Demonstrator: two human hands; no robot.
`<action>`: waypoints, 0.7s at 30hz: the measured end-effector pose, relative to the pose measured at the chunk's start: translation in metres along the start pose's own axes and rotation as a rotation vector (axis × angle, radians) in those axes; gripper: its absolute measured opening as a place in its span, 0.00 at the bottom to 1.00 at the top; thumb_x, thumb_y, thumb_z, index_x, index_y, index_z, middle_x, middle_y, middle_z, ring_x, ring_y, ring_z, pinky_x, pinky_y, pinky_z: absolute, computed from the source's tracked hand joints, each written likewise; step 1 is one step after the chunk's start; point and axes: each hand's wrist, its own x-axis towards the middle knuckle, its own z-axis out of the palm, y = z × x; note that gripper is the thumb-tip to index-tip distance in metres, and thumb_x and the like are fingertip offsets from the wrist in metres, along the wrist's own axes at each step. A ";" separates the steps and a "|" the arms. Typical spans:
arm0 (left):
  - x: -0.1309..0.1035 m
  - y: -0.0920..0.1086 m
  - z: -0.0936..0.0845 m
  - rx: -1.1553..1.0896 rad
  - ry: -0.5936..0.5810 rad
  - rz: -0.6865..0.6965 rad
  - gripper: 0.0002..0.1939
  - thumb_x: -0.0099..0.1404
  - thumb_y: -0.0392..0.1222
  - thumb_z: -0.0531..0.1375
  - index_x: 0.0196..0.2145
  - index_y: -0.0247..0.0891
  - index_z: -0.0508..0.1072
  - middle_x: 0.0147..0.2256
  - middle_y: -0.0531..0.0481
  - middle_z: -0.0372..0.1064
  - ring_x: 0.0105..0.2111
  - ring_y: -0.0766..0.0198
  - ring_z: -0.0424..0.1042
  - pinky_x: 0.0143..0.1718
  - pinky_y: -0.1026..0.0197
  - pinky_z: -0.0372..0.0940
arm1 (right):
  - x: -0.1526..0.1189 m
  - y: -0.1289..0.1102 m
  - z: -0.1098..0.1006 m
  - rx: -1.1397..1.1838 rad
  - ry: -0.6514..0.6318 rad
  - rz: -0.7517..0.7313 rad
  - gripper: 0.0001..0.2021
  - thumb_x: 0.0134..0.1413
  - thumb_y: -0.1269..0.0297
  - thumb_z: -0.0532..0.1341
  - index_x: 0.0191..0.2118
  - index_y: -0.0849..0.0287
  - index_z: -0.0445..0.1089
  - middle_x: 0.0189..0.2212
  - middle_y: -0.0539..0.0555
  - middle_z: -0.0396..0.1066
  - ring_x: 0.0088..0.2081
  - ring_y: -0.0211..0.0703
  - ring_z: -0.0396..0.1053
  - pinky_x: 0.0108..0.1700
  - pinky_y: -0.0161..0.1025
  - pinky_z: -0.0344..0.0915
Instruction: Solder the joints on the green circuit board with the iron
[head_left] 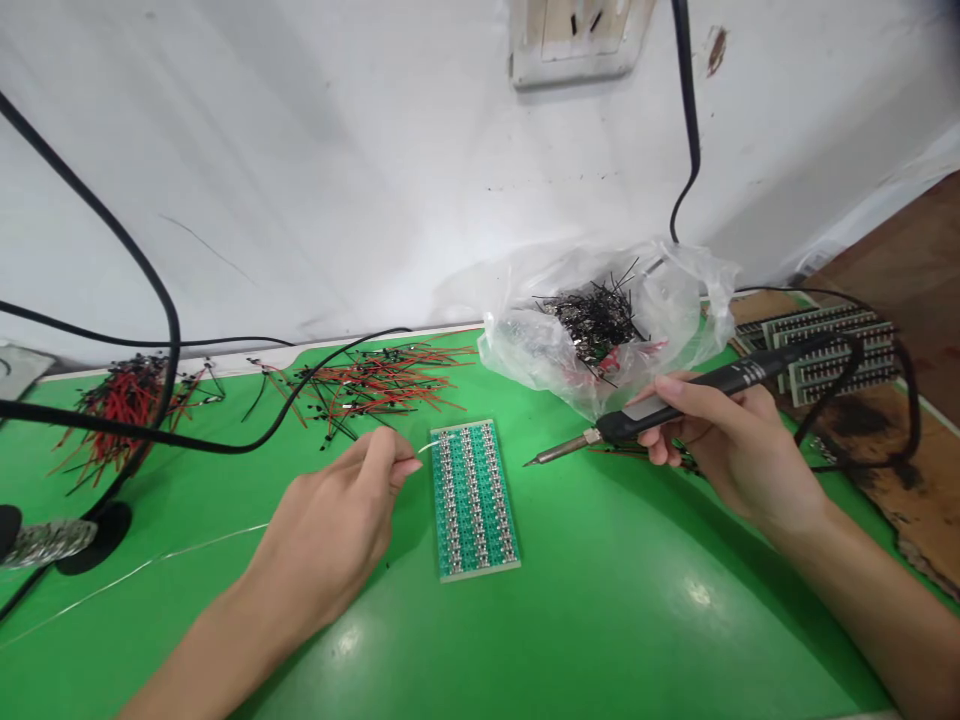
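Observation:
A green circuit board panel (474, 505) with rows of small metal contacts lies on the green work surface. My left hand (337, 520) pinches a thin solder wire (426, 447), whose tip reaches the board's upper left corner; whether it touches, I cannot tell. The wire trails behind the hand to a solder spool (56, 542) at the far left. In my right hand (739, 440) is a black soldering iron (645, 415), held like a pen. Its metal tip points left and stays apart from the board, to the right of its upper half.
Red and black wired parts (382, 380) lie behind the board, with another heap (124, 400) at left. A clear plastic bag (525, 345) holds black-leaded pieces. Stacked boards (840, 350) sit at right on scorched cardboard (870, 450). Black cables (161, 290) cross the left side.

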 end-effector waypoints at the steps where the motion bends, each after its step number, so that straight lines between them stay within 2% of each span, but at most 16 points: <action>1: 0.002 0.000 0.000 -0.021 -0.019 0.032 0.09 0.75 0.41 0.46 0.37 0.40 0.62 0.30 0.52 0.70 0.22 0.66 0.65 0.21 0.65 0.53 | 0.000 0.000 0.000 0.000 0.002 0.002 0.12 0.51 0.57 0.69 0.25 0.61 0.80 0.17 0.52 0.75 0.16 0.36 0.69 0.17 0.31 0.61; 3: 0.002 -0.002 0.003 -0.047 -0.022 0.094 0.10 0.75 0.38 0.47 0.36 0.40 0.64 0.30 0.52 0.68 0.28 0.65 0.65 0.26 0.65 0.57 | 0.000 -0.001 0.001 -0.003 0.004 0.007 0.13 0.51 0.57 0.70 0.23 0.61 0.79 0.16 0.52 0.75 0.16 0.36 0.69 0.17 0.31 0.61; 6: 0.000 -0.003 0.012 -0.098 0.056 0.140 0.08 0.74 0.34 0.50 0.40 0.38 0.68 0.32 0.50 0.68 0.32 0.63 0.63 0.32 0.62 0.61 | 0.002 -0.001 0.001 -0.010 0.003 0.012 0.13 0.50 0.57 0.70 0.22 0.61 0.79 0.17 0.52 0.75 0.16 0.37 0.69 0.17 0.32 0.61; 10: -0.003 -0.001 0.022 -0.219 0.195 0.163 0.08 0.70 0.29 0.56 0.45 0.36 0.70 0.35 0.50 0.70 0.33 0.65 0.63 0.36 0.60 0.63 | 0.002 0.001 0.001 -0.006 0.010 0.012 0.13 0.50 0.57 0.70 0.23 0.61 0.79 0.17 0.53 0.75 0.16 0.37 0.69 0.17 0.32 0.61; 14: -0.004 0.002 0.027 -0.255 0.279 0.193 0.12 0.68 0.26 0.57 0.46 0.36 0.70 0.36 0.51 0.72 0.32 0.68 0.65 0.40 0.60 0.65 | 0.001 0.003 0.002 0.001 -0.005 0.017 0.13 0.50 0.57 0.70 0.23 0.62 0.80 0.17 0.53 0.75 0.17 0.37 0.70 0.17 0.32 0.62; 18: -0.002 0.003 0.030 -0.279 0.307 0.154 0.13 0.68 0.26 0.59 0.47 0.37 0.70 0.35 0.52 0.72 0.31 0.69 0.63 0.40 0.61 0.64 | -0.001 0.004 0.004 -0.001 -0.010 0.028 0.12 0.50 0.57 0.70 0.25 0.62 0.80 0.17 0.52 0.75 0.16 0.37 0.70 0.17 0.31 0.62; 21: 0.002 0.003 0.031 -0.299 0.284 0.105 0.09 0.69 0.28 0.59 0.45 0.36 0.71 0.34 0.51 0.70 0.33 0.67 0.65 0.39 0.60 0.64 | -0.002 0.005 0.004 -0.003 -0.009 0.041 0.13 0.50 0.56 0.70 0.24 0.62 0.80 0.17 0.53 0.75 0.17 0.37 0.70 0.17 0.31 0.62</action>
